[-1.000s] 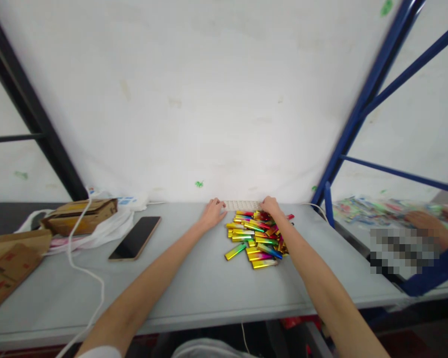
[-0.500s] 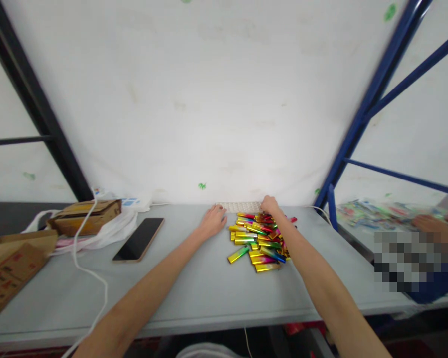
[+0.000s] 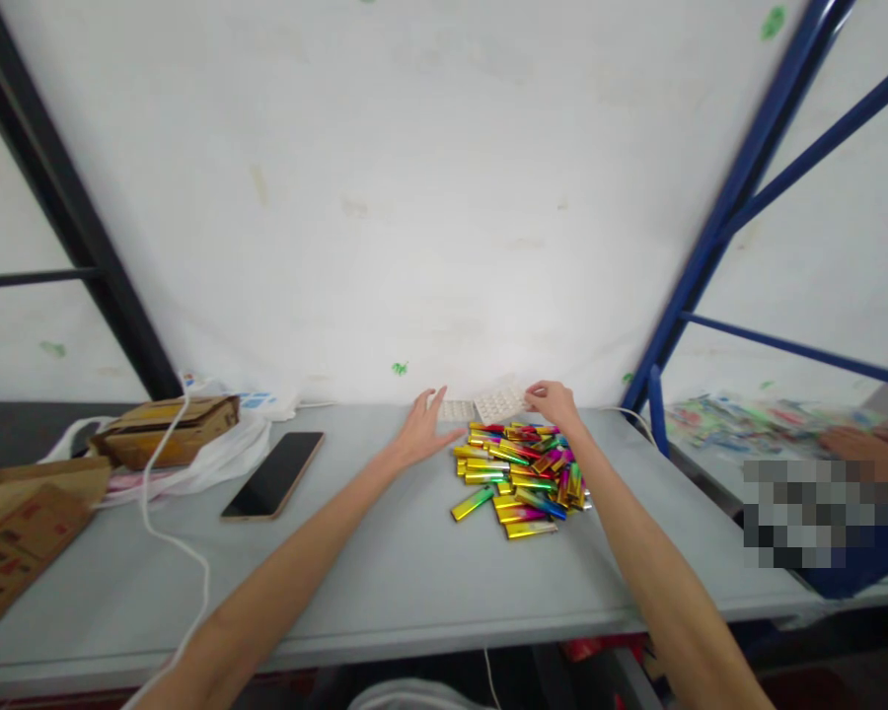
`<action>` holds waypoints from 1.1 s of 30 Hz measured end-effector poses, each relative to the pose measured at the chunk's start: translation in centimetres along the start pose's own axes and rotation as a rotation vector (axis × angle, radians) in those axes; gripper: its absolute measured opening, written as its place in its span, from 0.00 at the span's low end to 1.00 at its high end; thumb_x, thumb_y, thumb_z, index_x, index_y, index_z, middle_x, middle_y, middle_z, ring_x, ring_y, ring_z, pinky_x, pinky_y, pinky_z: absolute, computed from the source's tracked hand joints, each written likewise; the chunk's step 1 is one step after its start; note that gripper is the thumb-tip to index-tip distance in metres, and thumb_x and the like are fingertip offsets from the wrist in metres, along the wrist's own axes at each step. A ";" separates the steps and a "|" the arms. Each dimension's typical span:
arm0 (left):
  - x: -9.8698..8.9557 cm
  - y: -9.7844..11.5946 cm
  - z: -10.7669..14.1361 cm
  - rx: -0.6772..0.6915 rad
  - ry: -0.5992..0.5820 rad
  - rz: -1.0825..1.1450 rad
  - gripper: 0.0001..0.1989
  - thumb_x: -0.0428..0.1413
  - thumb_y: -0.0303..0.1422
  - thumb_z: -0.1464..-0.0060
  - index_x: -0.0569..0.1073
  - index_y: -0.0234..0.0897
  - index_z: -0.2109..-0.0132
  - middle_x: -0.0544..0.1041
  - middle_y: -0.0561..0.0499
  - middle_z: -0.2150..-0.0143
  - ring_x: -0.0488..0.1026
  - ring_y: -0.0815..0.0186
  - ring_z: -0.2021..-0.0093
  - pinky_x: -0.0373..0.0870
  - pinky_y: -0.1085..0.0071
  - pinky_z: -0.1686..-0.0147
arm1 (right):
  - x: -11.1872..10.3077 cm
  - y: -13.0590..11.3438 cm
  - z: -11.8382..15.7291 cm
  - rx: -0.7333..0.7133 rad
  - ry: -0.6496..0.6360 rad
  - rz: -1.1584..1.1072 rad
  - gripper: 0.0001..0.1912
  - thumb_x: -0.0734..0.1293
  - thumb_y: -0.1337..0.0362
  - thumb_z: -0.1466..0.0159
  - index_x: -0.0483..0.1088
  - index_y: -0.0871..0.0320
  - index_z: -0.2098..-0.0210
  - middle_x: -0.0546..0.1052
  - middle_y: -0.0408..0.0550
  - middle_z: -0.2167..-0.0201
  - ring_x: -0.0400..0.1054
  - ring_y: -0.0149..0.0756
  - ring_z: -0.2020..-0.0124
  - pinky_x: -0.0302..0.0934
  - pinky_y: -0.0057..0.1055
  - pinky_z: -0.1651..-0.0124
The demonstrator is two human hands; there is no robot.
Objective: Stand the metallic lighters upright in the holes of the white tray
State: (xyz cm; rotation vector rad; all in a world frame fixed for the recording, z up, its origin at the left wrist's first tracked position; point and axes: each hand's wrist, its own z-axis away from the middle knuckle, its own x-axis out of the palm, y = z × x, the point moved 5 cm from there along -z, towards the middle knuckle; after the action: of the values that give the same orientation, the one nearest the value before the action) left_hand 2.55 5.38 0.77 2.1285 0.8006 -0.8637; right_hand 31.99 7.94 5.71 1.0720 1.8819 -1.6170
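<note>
Between my hands, a pale sheet of small bumps (image 3: 500, 404) is lifted and tilted near the wall. My right hand (image 3: 552, 400) pinches its right edge. A second such sheet (image 3: 457, 409) lies flat against the wall, partly behind the first. My left hand (image 3: 423, 430) is beside it with fingers spread and nothing held. In front of both hands lies a loose pile of shiny lighter-like pieces (image 3: 518, 471), gold fading to green, red, blue and purple. What the sheets are made of is too small to tell.
A phone (image 3: 273, 475) lies on the grey table (image 3: 385, 572) at left. Beyond it are a cardboard box (image 3: 167, 431) on a white plastic bag, another carton (image 3: 37, 542) and a white cable (image 3: 205, 572). A blue metal frame (image 3: 700, 271) stands right, near another person's hands (image 3: 862, 452).
My right hand has raised a bumpy sheet and tilted it, exposing another beneath. My left hand has opened, its fingers now spread. The pile stays in place.
</note>
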 end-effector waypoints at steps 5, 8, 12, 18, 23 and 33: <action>-2.1 3.8 -0.2 0.073 -0.036 0.118 0.49 0.64 0.56 0.48 0.58 0.39 0.28 0.59 0.37 0.28 0.62 0.47 0.30 0.61 0.53 0.31 | 2.0 -2.2 2.9 -0.137 -0.051 -0.507 0.08 0.72 0.61 0.39 0.78 0.58 0.63 0.84 0.49 0.65 0.80 0.38 0.66 0.76 0.33 0.60; -3.4 5.0 0.7 0.140 -0.057 0.140 0.33 0.60 0.49 0.40 0.68 0.40 0.33 0.73 0.41 0.40 0.72 0.53 0.40 0.68 0.56 0.36 | 2.9 -4.1 4.7 -0.248 -0.128 -0.667 0.13 0.74 0.55 0.41 0.78 0.58 0.63 0.83 0.50 0.65 0.79 0.40 0.64 0.76 0.36 0.58; -5.1 3.7 2.5 0.131 -0.068 0.104 0.36 0.59 0.48 0.40 0.63 0.39 0.31 0.71 0.41 0.35 0.69 0.52 0.36 0.64 0.54 0.33 | 2.4 -3.8 5.9 -0.336 -0.243 -0.603 0.18 0.72 0.50 0.38 0.78 0.57 0.56 0.84 0.51 0.60 0.79 0.41 0.60 0.74 0.38 0.54; -7.0 -1.9 6.0 -0.030 -0.195 0.002 0.43 0.57 0.50 0.42 0.57 0.33 0.28 0.64 0.37 0.28 0.63 0.49 0.30 0.59 0.53 0.30 | -2.1 2.6 5.9 -0.345 -0.179 -0.243 0.15 0.71 0.53 0.36 0.79 0.56 0.56 0.83 0.53 0.56 0.78 0.45 0.56 0.72 0.42 0.50; -7.4 -4.9 7.9 -0.075 -0.344 -0.026 0.42 0.58 0.50 0.45 0.61 0.35 0.29 0.67 0.38 0.30 0.66 0.49 0.32 0.62 0.54 0.31 | -3.5 4.3 8.7 -0.449 -0.331 -0.069 0.18 0.73 0.52 0.38 0.80 0.52 0.52 0.79 0.53 0.47 0.73 0.50 0.45 0.65 0.46 0.40; -8.1 -6.0 7.9 -0.174 -0.335 -0.032 0.37 0.62 0.58 0.54 0.73 0.36 0.45 0.71 0.36 0.35 0.69 0.46 0.35 0.64 0.53 0.34 | -3.1 2.9 10.0 -0.482 -0.404 -0.045 0.12 0.73 0.53 0.37 0.81 0.53 0.60 0.75 0.55 0.48 0.66 0.51 0.39 0.58 0.48 0.35</action>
State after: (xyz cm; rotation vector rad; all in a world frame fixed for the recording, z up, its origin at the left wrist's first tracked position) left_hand -9.21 0.44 0.50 1.7630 0.7074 -1.0894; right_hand 34.54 -2.51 3.97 0.4645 1.8783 -1.1922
